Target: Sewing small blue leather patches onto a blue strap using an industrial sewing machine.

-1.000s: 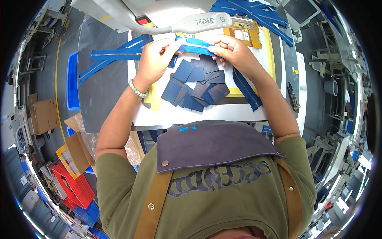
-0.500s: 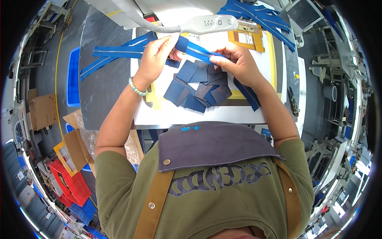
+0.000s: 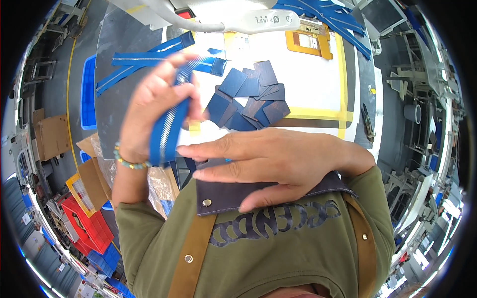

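A blue zipper (image 3: 169, 124) with silvery teeth is pinched in my left hand (image 3: 156, 94), which is blurred by motion. The strip hangs down past my left wrist, and its upper end is smeared over the table. My right hand (image 3: 263, 161) lies across in front of my apron, fingers stretched out and holding nothing. Its fingertips come close to the zipper's lower end; whether they touch cannot be told. Beyond it, a loose heap of dark blue square patches (image 3: 246, 87) overlaps on the white table. More blue zippers (image 3: 144, 58) with dark end pieces lie crossed at the left.
Over the table's far side extends a white machine part with a grey cable (image 3: 261, 21). A yellow frame-shaped jig (image 3: 310, 42) lies at the back right, beside a pile of blue zippers (image 3: 343, 22). Pliers-like tool (image 3: 367, 124) rests at the right edge. A blue bin (image 3: 89, 94) stands left.
My right hand has let go of the zipper and come back toward my chest, fingers now straight. The left hand has swung the zipper left and nearer to me.
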Action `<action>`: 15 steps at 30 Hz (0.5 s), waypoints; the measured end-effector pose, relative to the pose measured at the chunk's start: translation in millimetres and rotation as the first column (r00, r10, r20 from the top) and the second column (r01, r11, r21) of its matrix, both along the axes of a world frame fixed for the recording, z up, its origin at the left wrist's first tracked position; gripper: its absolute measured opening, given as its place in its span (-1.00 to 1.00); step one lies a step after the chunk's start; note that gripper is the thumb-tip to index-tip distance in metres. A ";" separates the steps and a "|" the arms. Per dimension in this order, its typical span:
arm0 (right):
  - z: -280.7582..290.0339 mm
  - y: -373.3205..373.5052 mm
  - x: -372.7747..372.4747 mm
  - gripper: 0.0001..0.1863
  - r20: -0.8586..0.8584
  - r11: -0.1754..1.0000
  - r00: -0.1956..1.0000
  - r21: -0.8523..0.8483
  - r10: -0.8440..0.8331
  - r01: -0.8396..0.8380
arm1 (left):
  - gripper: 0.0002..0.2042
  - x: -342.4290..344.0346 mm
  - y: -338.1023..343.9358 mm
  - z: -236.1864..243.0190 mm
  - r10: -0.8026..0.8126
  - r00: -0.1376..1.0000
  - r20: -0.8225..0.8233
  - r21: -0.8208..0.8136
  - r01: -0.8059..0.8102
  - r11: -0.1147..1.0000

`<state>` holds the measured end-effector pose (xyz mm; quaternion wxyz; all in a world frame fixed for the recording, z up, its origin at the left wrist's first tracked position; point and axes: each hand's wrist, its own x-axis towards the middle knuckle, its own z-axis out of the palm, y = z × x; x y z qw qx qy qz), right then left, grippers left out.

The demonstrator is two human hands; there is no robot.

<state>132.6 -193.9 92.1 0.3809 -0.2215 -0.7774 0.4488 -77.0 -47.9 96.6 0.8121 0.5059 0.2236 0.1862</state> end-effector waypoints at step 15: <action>-19.2 -18.8 76.5 -0.63 0.255 0.917 0.921 -0.195 -0.295 0.348 | -0.61 -109.9 159.0 -94.9 0.698 0.645 -0.310 0.915 0.401 0.036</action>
